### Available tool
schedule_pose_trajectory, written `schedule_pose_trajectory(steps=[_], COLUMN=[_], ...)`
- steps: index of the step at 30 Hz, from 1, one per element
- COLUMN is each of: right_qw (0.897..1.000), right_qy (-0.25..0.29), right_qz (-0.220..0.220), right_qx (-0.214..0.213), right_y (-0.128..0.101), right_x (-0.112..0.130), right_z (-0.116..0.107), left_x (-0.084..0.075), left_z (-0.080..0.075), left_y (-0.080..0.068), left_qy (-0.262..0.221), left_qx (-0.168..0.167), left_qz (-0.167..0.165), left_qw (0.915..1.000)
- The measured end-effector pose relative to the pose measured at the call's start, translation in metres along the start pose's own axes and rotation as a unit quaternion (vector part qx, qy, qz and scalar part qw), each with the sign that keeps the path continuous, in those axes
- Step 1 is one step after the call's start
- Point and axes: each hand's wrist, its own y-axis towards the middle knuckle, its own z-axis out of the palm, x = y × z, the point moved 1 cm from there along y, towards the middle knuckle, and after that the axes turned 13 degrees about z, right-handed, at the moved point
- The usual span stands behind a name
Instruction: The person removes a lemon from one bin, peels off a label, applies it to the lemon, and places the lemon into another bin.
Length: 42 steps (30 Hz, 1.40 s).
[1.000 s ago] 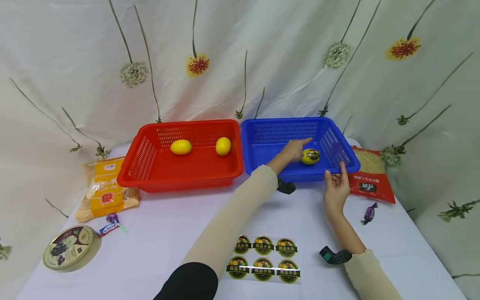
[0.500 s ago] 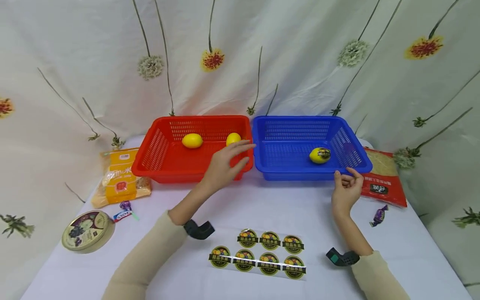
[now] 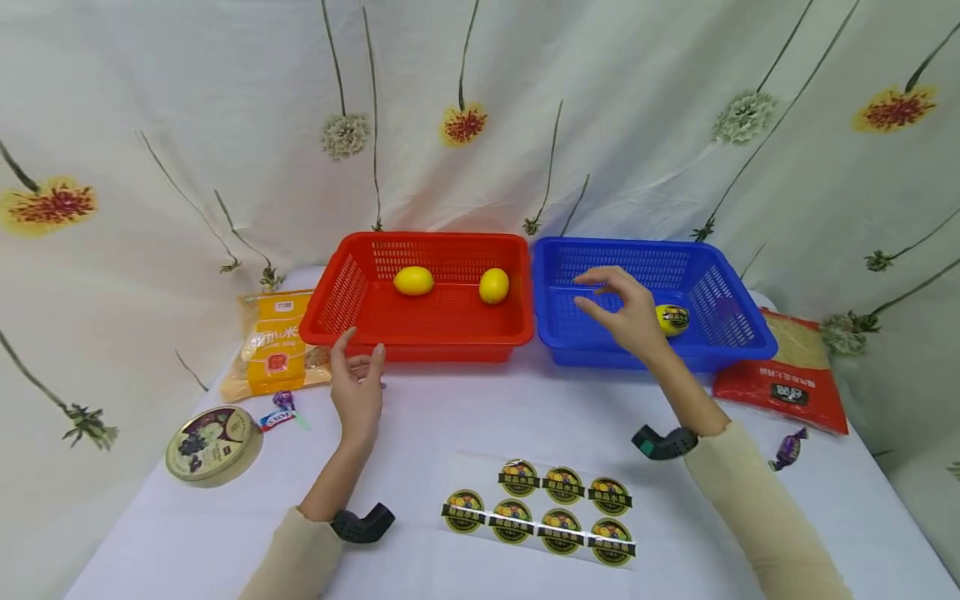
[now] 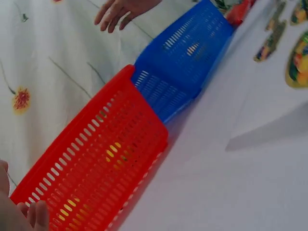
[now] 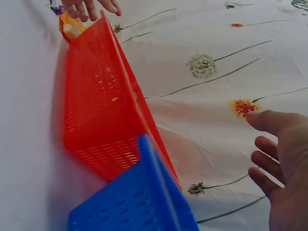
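1 stickered lemon (image 3: 672, 320) half hidden | behind right hand (image 3: 630, 315) | blue basket (image 3: 738, 350)

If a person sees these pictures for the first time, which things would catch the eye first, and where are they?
Probably the two bright baskets side by side at the back of the white table: the red basket on the left with two plain lemons inside, and the blue basket on the right holding a lemon with a sticker. The right hand hovers open over the blue basket, and a sticker sheet lies near the front edge.
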Motion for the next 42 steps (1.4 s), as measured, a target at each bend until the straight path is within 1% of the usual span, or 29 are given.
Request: schedule_pose_trajectory(steps=[2,3,5,7,9,11,14,17,18,21,23,24,26,27,30,31,33,35,38,40,42], right_qw=[0.996,0.992,0.978,0.96,0.942,0.924,0.899,0.881,0.875,0.855,0.846,0.845,0.846,0.846,0.842,0.84,0.835,0.829,0.82,0.813,0.807], right_qy=[-0.02,-0.028,-0.039,-0.047,-0.045,-0.045,-0.063,-0.123,-0.15,-0.228,-0.259,-0.267,-0.277,-0.277,-0.284,-0.289,-0.291,-0.304,-0.32,-0.339,-0.35], right_qz=[0.018,0.03,0.054,0.075,0.078,0.075,0.066,0.07,0.081,0.094,0.09,0.091,0.085,0.09,0.116,0.122,0.147,0.153,0.16,0.143,0.125], right_qx=[0.079,0.12,0.198,0.265,0.324,0.373,0.428,0.451,0.454,0.457,0.456,0.454,0.448,0.446,0.444,0.444,0.444,0.443,0.446,0.451,0.459], right_y=[0.027,0.042,0.07,0.096,0.119,0.137,0.157,0.167,0.168,0.168,0.167,0.167,0.168,0.168,0.17,0.169,0.166,0.165,0.162,0.161,0.159], right_x=[-0.002,-0.007,-0.018,-0.03,-0.041,-0.047,-0.057,-0.066,-0.069,-0.075,-0.078,-0.078,-0.079,-0.08,-0.08,-0.081,-0.083,-0.085,-0.085,-0.084,-0.082], right_z=[0.005,0.009,0.019,0.03,0.042,0.053,0.068,0.081,0.085,0.098,0.106,0.11,0.117,0.12,0.129,0.131,0.133,0.136,0.139,0.141,0.142], left_x=[0.002,0.002,0.003,0.005,0.006,0.008,0.011,0.012,0.012,0.014,0.015,0.015,0.014,0.013,0.005,0.002,0.002,-0.002,-0.004,-0.011,-0.011], left_z=[0.004,0.007,0.01,0.013,0.015,0.018,0.02,0.021,0.02,0.017,0.015,0.014,0.011,0.01,0.005,0.005,0.006,0.005,0.004,0.002,0.002], left_y=[0.003,0.005,0.008,0.01,0.011,0.013,0.014,0.011,0.009,0.002,-0.001,-0.001,0.0,0.002,0.007,0.007,0.007,0.006,0.006,0.005,0.005], left_qy=[-0.062,-0.098,-0.152,-0.188,-0.215,-0.238,-0.253,-0.246,-0.241,-0.227,-0.219,-0.217,-0.219,-0.223,-0.234,-0.237,-0.24,-0.239,-0.237,-0.233,-0.232], left_qx=[0.009,0.009,0.002,-0.008,-0.021,-0.038,-0.059,-0.074,-0.079,-0.09,-0.096,-0.095,-0.091,-0.089,-0.082,-0.079,-0.078,-0.075,-0.074,-0.07,-0.07], left_qz=[-0.051,-0.069,-0.092,-0.098,-0.094,-0.09,-0.077,-0.068,-0.067,-0.075,-0.079,-0.079,-0.076,-0.076,-0.084,-0.089,-0.09,-0.094,-0.094,-0.102,-0.102], left_qw=[0.9967,0.9928,0.984,0.9772,0.9719,0.9663,0.9625,0.964,0.965,0.9668,0.9678,0.9684,0.9685,0.9679,0.9651,0.9643,0.9634,0.9636,0.9642,0.9646,0.9647])
